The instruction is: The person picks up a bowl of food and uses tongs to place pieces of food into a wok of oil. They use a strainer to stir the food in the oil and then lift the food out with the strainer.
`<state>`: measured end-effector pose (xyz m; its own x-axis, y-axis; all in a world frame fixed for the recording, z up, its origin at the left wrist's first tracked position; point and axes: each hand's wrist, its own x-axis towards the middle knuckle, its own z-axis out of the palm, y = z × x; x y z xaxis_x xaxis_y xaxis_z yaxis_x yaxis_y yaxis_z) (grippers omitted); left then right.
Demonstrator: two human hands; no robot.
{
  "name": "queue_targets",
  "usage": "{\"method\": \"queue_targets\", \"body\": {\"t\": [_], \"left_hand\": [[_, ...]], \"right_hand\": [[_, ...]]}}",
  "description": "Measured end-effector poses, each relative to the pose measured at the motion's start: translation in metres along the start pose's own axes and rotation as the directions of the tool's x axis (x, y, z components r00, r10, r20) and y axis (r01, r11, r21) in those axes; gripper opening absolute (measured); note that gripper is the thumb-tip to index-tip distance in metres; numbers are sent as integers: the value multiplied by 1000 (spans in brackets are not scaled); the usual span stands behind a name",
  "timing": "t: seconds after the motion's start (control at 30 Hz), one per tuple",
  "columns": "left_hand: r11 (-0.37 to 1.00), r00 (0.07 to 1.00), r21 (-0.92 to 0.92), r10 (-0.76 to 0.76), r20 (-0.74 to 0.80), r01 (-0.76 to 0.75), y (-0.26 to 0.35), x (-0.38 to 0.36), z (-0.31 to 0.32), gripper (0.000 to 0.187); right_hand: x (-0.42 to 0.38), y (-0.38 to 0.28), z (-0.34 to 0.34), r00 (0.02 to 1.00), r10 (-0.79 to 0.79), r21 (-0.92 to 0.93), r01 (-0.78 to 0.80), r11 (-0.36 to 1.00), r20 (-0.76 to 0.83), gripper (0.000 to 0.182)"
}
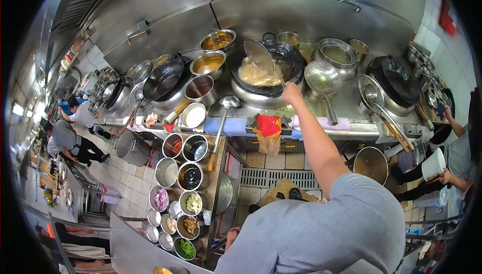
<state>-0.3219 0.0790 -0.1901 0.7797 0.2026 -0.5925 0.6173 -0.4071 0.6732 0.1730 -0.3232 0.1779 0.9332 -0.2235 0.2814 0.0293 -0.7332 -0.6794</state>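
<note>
My right hand (291,94) is closed around the handle of what looks like a large round metal strainer (257,52). The strainer is tilted over a black wok (293,65) on the stove, with pale, wet food (258,74) at its lower side. My left hand (232,235) is low beside the prep table, its fingers curled; my body partly hides it, and I cannot make out what it holds. A ladle (230,101) lies between the stove and the table, left of the wok. A perforated strainer (322,77) rests just right of the wok.
Bowls of orange liquid (208,64) and a white-filled pot (194,115) stand left of the wok. Tins of sauces and cut vegetables (194,203) cover the prep table. More woks (393,80) flank the stove. Co-workers stand at far left (75,138) and right, one holding a white bucket (434,165).
</note>
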Motion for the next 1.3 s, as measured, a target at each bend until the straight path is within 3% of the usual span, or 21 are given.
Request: {"method": "queue_targets", "body": {"t": [0.03, 0.07, 0.13, 0.17, 0.23, 0.37, 0.4, 0.43, 0.53, 0.57, 0.6, 0.63, 0.73, 0.83, 0.97, 1.03, 1.13, 1.2, 1.23, 1.27, 1.3], "left_hand": [[994, 995, 48, -101, -9, 102, 11, -8, -2, 21], [994, 995, 48, -102, -7, 102, 11, -8, -2, 21], [976, 984, -129, -174, 36, 177, 6, -3, 1, 23], [975, 983, -126, -177, 42, 181, -6, 4, 4, 23], [987, 987, 12, 159, -23, -159, -6, 10, 5, 23], [982, 982, 23, 188, -28, -188, -11, 13, 3, 22], [963, 999, -267, -37, 9, 38, -4, 10, 3, 22], [814, 965, -519, -240, 109, 262, 4, 7, 2, 23], [808, 972, -541, -183, 144, 232, -7, 18, 8, 23], [809, 970, -536, -188, 152, 240, -2, 21, 9, 23], [956, 998, -289, 60, 18, -52, 9, 20, 7, 23], [941, 941, 11, 337, -38, -337, 12, 20, 4, 23], [902, 985, -399, -131, 111, 165, 13, 19, 0, 23], [942, 991, -317, -130, -28, 115, 70, -18, -17, 26], [921, 986, -353, -161, 38, 164, 45, -2, -10, 26], [987, 997, 144, 76, -23, -72, 9, 15, 0, 24], [996, 996, 50, 71, 60, -74, 1, 22, 3, 23], [998, 995, -18, 68, 78, -67, 2, 18, -1, 22], [998, 997, -42, 44, 61, -41, 2, 19, -4, 21], [997, 999, -72, 4, 44, -1, 41, -7, -14, 20], [996, 998, -79, -29, 48, 33, 84, -33, -23, 20]], "right_hand": [[-4, -6, -5, 1000, -1, 0, 1, 1000, 0, 26], [-14, -17, -13, 1000, 10, 4, -10, 1000, -2, 23], [-17, -18, -13, 1000, 22, 4, -22, 1000, -5, 21], [-14, -8, -2, 998, 32, -39, -30, 999, 55, 21], [-6, 5, 3, 983, 55, -157, -28, 987, 177, 21], [-19, -3, -38, 999, -23, -128, 27, 991, 36, 21], [-25, 1, -44, 999, -31, -128, 35, 991, 40, 21], [-35, 6, -50, 1000, -28, -91, 28, 995, 3, 21], [-38, 8, -58, 999, -24, -81, 27, 996, 39, 23], [-23, 20, -47, 997, 23, -135, -12, 991, 80, 23], [-8, 34, -33, 990, 75, -189, -52, 981, 120, 25], [11, 45, -19, 990, 32, -194, -5, 981, 139, 24], [12, 20, -31, 1000, -6, -97, 8, 995, 18, 24], [-23, -5, -68, 999, 3, -115, 3, 993, 54, 26], [-20, 20, -34, 984, -29, -221, 68, 973, 178, 27], [5, 23, -8, 979, -6, -139, 35, 990, 202, 27], [37, 10, -8, 913, 271, 210, -342, 916, 305, 24], [47, 14, -17, 998, 53, -31, -51, 998, 44, 21], [48, 13, -23, 996, 69, -74, -72, 995, -52, 21], [47, 17, -33, 996, 92, -53, -93, 994, -21, 22], [73, 77, 6, 998, -59, -138, 56, 989, -17, 24]]}}
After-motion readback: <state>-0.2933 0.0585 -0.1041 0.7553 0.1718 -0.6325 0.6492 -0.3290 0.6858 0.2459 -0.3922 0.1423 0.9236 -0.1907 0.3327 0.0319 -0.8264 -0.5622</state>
